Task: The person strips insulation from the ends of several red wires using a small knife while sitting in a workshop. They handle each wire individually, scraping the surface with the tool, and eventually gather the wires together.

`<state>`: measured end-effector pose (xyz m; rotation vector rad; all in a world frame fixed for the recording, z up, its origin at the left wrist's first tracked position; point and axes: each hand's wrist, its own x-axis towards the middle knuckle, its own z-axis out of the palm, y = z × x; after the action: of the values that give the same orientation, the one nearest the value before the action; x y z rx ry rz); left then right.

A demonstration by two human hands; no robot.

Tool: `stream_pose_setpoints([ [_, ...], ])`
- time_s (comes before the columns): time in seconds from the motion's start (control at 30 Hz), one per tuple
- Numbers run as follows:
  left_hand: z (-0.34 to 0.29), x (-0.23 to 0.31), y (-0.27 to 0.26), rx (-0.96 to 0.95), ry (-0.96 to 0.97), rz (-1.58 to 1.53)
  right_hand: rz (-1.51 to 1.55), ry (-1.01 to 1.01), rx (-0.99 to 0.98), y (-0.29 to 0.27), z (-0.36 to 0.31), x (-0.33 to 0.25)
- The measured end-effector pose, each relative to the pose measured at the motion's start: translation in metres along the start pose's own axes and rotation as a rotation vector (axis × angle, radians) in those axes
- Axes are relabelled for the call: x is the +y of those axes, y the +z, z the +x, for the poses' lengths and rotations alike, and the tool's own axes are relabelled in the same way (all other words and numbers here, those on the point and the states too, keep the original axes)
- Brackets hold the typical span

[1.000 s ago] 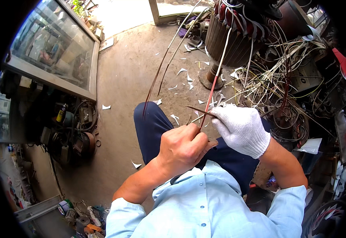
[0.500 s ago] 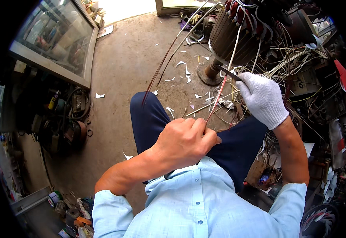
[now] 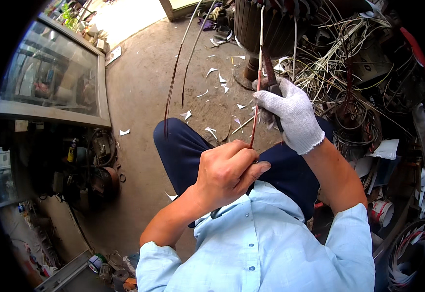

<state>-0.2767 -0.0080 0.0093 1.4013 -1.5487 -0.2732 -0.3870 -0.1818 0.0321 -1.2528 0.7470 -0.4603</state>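
Note:
My bare left hand [image 3: 229, 170] is closed in front of my shirt, gripping the lower end of a reddish-brown wire lead [image 3: 256, 119]. The lead runs taut upward, with a white sleeve [image 3: 261, 29] over its upper part, to a ribbed motor stator [image 3: 249, 33]. My right hand [image 3: 290, 109], in a white knitted glove, is closed around a knife [image 3: 271, 73] with a dark, rust-coloured blade. The blade points up beside the lead, and the gloved thumb lies against the lead. Two more sleeved leads [image 3: 182, 46] hang down at the left with bare brown ends.
White paper scraps [image 3: 211, 72] litter the concrete floor [image 3: 144, 82]. A tangle of pale wires [image 3: 341, 63] fills the right side. A glazed frame [image 3: 52, 73] stands at the left, above dark machine parts [image 3: 103, 180]. Below the stator is a short post [image 3: 251, 68].
The knife has swung from lying across the lead to pointing upward alongside it. My right hand has come lower and closer to the lead; the left keeps its grip. The whole view has shifted.

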Motion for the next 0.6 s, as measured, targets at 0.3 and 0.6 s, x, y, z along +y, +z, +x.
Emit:
stream_pose_setpoints([
  [0.3, 0.008, -0.027, 0.006, 0.139, -0.517, -0.772, -0.031, 0.021, -0.013, 0.001, 0.002, -0.001],
  [0.6, 0.030, -0.047, -0.002, -0.096, -0.858, -1.175, 0.044, -0.002, -0.038, -0.004, 0.001, 0.005],
])
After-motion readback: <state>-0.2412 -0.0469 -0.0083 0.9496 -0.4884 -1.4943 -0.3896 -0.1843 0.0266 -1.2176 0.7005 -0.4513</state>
